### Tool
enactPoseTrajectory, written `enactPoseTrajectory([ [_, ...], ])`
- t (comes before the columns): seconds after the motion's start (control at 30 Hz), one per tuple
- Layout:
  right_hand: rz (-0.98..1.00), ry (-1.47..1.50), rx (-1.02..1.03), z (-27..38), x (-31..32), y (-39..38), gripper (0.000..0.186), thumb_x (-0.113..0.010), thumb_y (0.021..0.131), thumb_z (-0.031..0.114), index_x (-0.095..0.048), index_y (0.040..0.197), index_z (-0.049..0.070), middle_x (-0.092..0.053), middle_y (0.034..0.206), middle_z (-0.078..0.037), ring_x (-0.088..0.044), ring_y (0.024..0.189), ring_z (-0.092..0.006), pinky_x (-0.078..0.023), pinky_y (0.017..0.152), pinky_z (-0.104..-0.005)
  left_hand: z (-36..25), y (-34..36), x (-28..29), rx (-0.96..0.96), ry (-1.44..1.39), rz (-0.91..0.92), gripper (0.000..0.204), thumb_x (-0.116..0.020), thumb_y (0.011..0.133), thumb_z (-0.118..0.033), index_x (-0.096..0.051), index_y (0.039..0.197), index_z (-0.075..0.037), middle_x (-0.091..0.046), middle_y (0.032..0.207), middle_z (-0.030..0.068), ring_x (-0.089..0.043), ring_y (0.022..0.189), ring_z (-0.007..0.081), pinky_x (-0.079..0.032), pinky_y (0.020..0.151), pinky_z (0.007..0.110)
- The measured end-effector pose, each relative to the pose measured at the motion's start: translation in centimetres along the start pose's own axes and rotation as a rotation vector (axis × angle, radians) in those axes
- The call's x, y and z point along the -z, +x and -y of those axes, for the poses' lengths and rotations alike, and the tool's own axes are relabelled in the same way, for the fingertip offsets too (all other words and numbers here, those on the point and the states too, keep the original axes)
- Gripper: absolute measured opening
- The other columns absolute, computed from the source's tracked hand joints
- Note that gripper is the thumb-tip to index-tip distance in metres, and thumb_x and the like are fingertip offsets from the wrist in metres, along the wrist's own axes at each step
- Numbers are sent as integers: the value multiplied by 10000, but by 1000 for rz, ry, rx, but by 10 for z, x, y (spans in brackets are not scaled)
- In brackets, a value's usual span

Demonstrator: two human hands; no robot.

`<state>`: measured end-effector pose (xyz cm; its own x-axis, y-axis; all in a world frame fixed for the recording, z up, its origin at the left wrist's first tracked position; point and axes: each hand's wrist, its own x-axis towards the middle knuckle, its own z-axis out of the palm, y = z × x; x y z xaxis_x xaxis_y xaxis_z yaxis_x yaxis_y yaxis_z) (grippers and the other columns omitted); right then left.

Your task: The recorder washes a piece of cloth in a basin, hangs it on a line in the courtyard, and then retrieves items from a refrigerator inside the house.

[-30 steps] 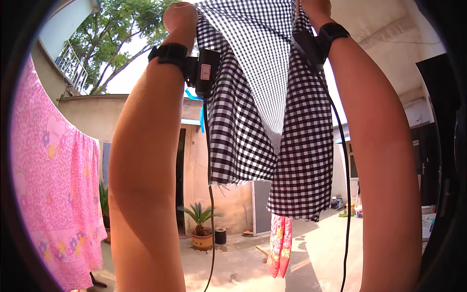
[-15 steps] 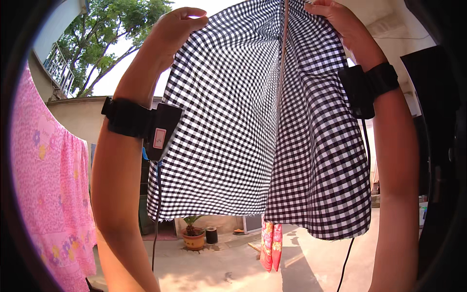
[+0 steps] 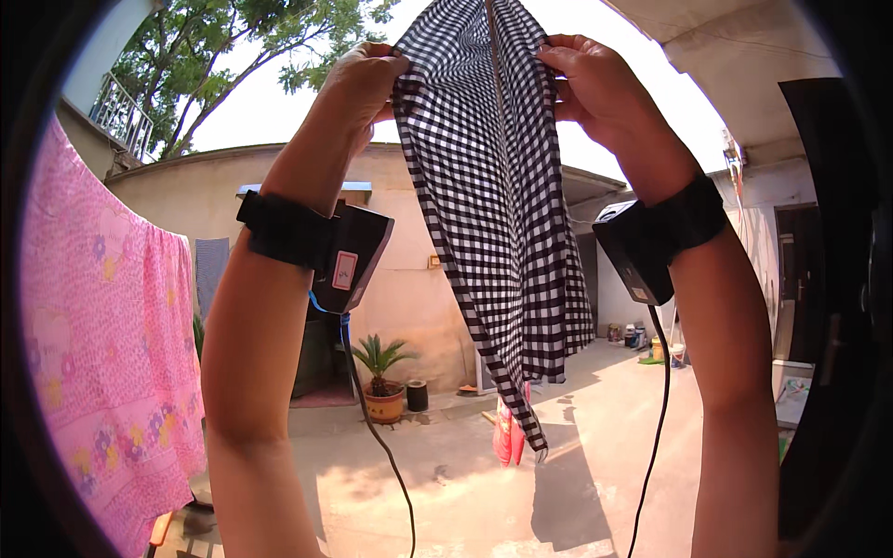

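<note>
My left hand pinches the left edge of a black-and-white gingham cloth, held up high before me. My right hand grips its right edge, thumb on the fabric and fingers curled. The cloth hangs in long narrow folds, its lowest corner reaching well below my hands. A thin pale brown line runs along its upper middle; I cannot tell whether it is a cord. Strapped on my forearms are black boxes with dangling cables.
A pink floral sheet hangs at left. Behind are a courtyard wall, a potted palm and a red floral textile. Containers stand at back right, near a dark door. A tree rises above the wall.
The cloth has gone from spread wide half a second ago to a narrower, folded shape. Both hands have drawn closer together on its edges and sit a little lower.
</note>
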<state>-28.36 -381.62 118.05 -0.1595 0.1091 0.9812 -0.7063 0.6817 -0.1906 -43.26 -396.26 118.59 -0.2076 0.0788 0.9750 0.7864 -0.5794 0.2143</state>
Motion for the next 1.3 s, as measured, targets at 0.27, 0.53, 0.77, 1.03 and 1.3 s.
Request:
enactPoseTrajectory([
  [0.27, 401, 332, -287, -9, 1, -37, 195, -512, 820, 82, -438, 641, 104, -347, 538, 53, -298, 410, -53, -221, 373, -223, 25, -33, -1, 26, 38, 85, 353, -614, 790, -121, -455, 1076, 12, -591, 779, 58, -572, 600, 76, -458, 492, 159],
  [0.53, 256, 469, -255, -22, -17, -79, 65, -456, 788, 36, -517, 788, 14, -548, 664, -54, -525, 526, -140, -463, 497, -265, 42, -105, 46, 311, -191, 424, 214, -657, 756, -97, -571, 951, -79, -568, 711, -35, -545, 548, 11, -466, 432, 147],
  [0.77, -70, 136, -270, 26, -37, -135, 226, -527, 805, 101, -539, 962, -60, -624, 775, -102, -603, 716, -206, -490, 644, -308, 63, -133, 46, 212, -292, 255, 197, -591, 801, -94, -523, 985, -73, -560, 827, -16, -549, 681, 36, -468, 552, 166],
  [1.03, -102, -279, -134, -21, 8, -166, 397, -588, 790, 118, -469, 1151, 4, -561, 926, 21, -495, 787, -14, -385, 671, -162, 48, -161, 68, 204, -387, 271, 221, -605, 807, -101, -551, 1005, -19, -613, 880, 23, -577, 776, 68, -470, 680, 192],
  [1.3, -202, -332, 330, -15, -18, -223, 159, -575, 821, 43, -517, 966, 13, -499, 789, 44, -427, 699, -13, -343, 640, -156, 68, -189, 80, 89, -214, 326, 163, -579, 812, -42, -553, 972, -25, -593, 894, 10, -535, 810, 56, -426, 732, 199],
])
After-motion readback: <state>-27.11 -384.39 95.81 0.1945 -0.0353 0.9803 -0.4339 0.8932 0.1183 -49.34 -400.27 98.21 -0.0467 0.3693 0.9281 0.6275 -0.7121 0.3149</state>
